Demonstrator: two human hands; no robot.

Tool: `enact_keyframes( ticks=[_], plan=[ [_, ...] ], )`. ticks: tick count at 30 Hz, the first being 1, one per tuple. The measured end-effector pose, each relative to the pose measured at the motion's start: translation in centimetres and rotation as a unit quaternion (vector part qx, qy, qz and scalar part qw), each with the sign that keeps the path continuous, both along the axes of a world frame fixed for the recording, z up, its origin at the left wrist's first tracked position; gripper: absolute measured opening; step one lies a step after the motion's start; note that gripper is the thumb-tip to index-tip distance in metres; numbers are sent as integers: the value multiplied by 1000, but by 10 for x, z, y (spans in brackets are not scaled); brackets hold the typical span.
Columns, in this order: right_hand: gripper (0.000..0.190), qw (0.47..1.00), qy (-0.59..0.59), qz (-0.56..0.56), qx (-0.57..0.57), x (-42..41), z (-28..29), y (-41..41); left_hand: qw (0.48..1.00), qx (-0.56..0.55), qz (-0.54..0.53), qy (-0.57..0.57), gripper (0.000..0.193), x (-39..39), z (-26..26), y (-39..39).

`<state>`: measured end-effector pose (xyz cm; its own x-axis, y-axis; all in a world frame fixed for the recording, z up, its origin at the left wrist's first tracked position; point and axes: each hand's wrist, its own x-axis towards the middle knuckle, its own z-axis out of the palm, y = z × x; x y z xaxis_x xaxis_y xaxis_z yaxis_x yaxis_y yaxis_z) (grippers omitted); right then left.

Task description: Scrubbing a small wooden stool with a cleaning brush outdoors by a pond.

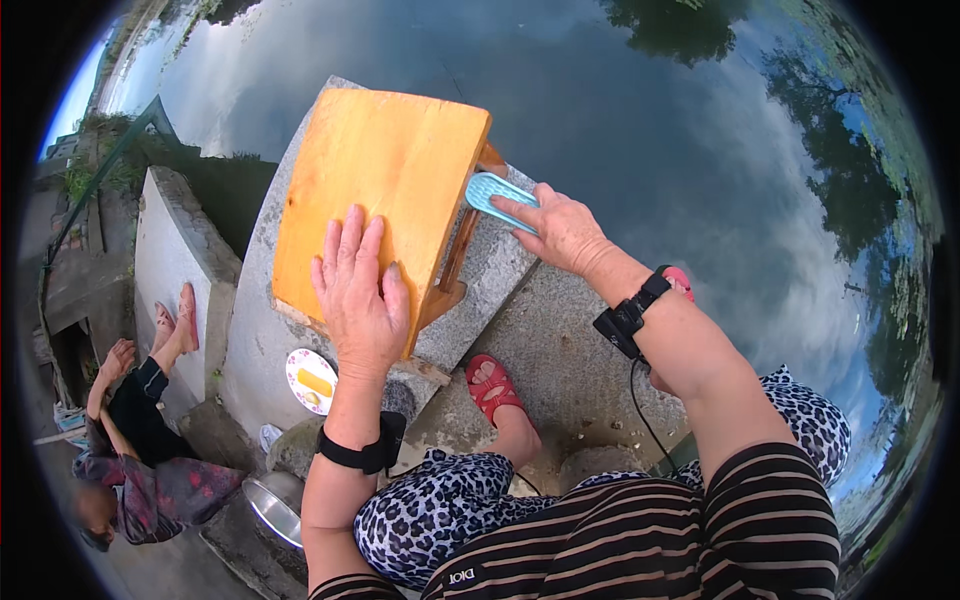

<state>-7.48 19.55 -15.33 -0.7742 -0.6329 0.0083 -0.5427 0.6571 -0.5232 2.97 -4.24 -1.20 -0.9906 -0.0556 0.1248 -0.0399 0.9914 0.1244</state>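
A varnished wooden stool stands on a grey stone slab, its seat facing up and some legs and rails showing along the right side. My left hand lies flat on the near part of the seat, fingers slightly apart and holding nothing. In my right hand is a light-blue plastic scrubbing brush, gripped with the index finger stretched along its back. The brush is at the stool's right side, by the legs below the seat edge. Its bristles are hidden from view.
Left of my forearm, a flowered plate holds a yellow soap bar and a small pale piece. A metal basin sits nearer. Pond water borders the slab. Another person sits at left, by a concrete wall.
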Motion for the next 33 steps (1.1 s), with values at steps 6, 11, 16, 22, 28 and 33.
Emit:
enact_keyframes(
  ticks=[6, 11, 16, 22, 28, 33],
  plan=[
    [57, 907, -140, -364, 162, -13, -105, 152, 1000, 7, -4, -10, 56, 0, 2, 0],
    [64, 697, -266, -666, 22, 2, -209, 308, 1000, 29, -10, -6, 58, 2, 1, -1],
    [68, 804, -379, -431, 159, -20, -201, 215, 999, 18, -4, -27, 59, 3, 6, 0],
    [84, 649, -509, -218, -521, -15, -29, 25, 999, 1, 3, -42, 59, 6, 12, -1],
    [89, 877, -158, -182, -417, 13, 8, -63, 1000, 15, -7, -25, 58, -5, 6, 6],
    [82, 940, -224, -233, -108, -3, -48, -4, 1000, 13, -1, -25, 58, -6, 10, 2]
  ],
)
